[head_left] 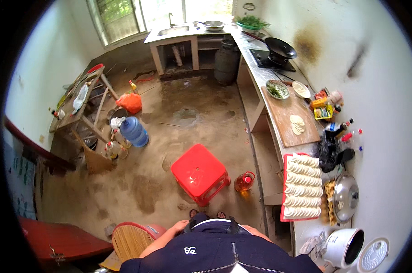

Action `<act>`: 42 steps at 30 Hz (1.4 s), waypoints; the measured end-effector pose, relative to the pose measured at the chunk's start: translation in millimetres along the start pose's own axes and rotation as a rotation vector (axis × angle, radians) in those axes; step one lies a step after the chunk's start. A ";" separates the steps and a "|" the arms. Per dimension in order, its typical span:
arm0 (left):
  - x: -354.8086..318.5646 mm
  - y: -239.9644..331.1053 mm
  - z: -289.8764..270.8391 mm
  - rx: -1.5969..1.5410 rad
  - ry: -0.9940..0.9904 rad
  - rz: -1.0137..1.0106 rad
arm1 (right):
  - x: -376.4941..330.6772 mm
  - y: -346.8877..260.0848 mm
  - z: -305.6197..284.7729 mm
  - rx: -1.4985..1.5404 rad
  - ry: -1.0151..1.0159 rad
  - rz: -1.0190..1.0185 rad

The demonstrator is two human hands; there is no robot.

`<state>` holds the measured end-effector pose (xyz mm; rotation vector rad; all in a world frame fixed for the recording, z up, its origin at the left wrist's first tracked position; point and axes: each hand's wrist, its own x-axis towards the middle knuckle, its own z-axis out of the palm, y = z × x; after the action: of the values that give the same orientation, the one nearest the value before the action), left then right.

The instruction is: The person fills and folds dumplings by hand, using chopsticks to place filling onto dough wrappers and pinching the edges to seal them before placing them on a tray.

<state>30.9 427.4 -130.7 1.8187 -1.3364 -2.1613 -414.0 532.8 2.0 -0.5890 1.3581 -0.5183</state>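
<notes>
The red stool (pixel 197 169) stands on the floor (pixel 128 175), one seat corner pointing toward the wearer; its squarish seat shows no clear long axis. The left hand (pixel 180 226) and right hand (pixel 255 231) are on the stool's near side, apart from it, the left looking slightly nearer; whether either grip is spread or pressed together, I cannot tell. Right of the stool sits an oil bottle (pixel 245 181); farther right, the bench (pixel 261 76) carries dumplings (pixel 302 186) on a tray (pixel 284 193).

A sink (pixel 173 31) sits near the far left corner of the bench (pixel 194 31), a gas bottle (pixel 227 63) by its inner corner, a red basin (pixel 95 68) at the far edge of the table (pixel 72 119).
</notes>
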 end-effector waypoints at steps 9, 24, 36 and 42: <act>-56.9 73.7 -59.8 0.268 0.349 -0.172 | 37.6 13.1 -21.5 -0.452 0.086 0.240; -112.0 3.3 -370.0 -0.215 0.557 -0.065 | 193.6 -121.6 224.4 -0.867 0.316 0.137; -44.9 37.1 -530.8 0.135 0.272 -0.252 | 298.1 -241.4 314.7 -0.894 0.264 0.039; 52.5 145.1 -593.9 0.340 0.169 -0.147 | 298.8 -333.2 341.4 0.325 0.172 0.467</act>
<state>425.8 -37.0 -59.7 2.2267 -1.6596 -1.8760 -35.4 117.8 38.5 0.0453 1.4767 -0.3990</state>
